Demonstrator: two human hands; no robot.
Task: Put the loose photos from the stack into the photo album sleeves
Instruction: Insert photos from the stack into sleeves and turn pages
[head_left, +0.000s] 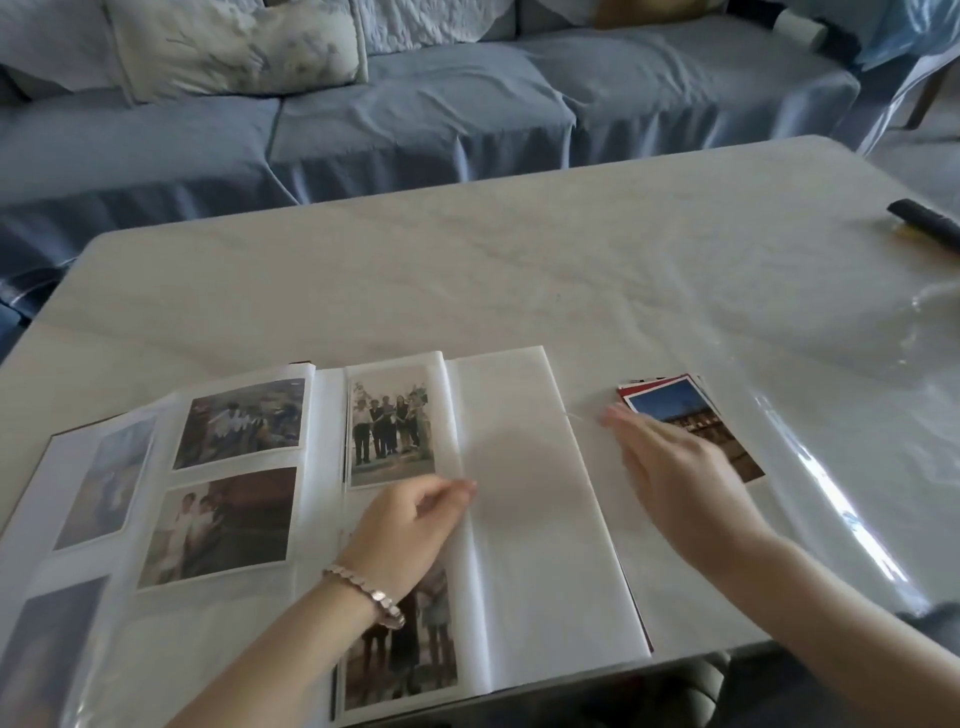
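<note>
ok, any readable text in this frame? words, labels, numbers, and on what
No readable text anywhere.
Album photos: people only, no captions or dates visible.
Stack, top photo: a building under blue sky, no lettering.
Red-edged print under it: mostly covered, nothing legible.
Dark object at far right: too small and blurred to read any markings.

Home living room: blue-covered sofa (415, 114) across top of frame, floral cushion (239, 47) upper left, pale counter (519, 270) under clear plastic cover, remote control (924, 218) at right edge.
</note>
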